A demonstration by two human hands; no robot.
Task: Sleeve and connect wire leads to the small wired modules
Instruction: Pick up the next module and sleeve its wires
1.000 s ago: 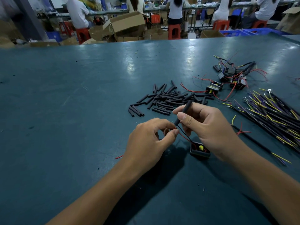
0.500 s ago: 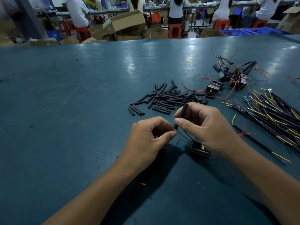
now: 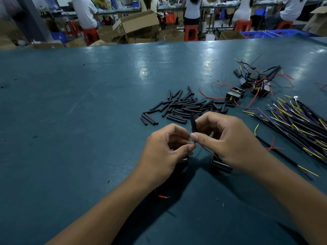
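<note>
One sleeve [image 3: 193, 123]: your right hand [image 3: 228, 140] is pinching it upright, your left hand [image 3: 164, 149] is pinching the red lead [image 3: 206, 149] at its lower mouth. Threading looks underway; next, feeding calls for steady alignment. One module [image 3: 221, 166] is sitting under your right palm. Sleeve pile [image 3: 185, 106] is lying just beyond; open table [image 3: 70, 121] is lying left.

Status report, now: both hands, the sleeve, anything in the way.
Right hand pinches black sleeve, upright. Left hand pinches red lead at sleeve's lower end. Module on table under right hand. Nothing blocking.
</note>
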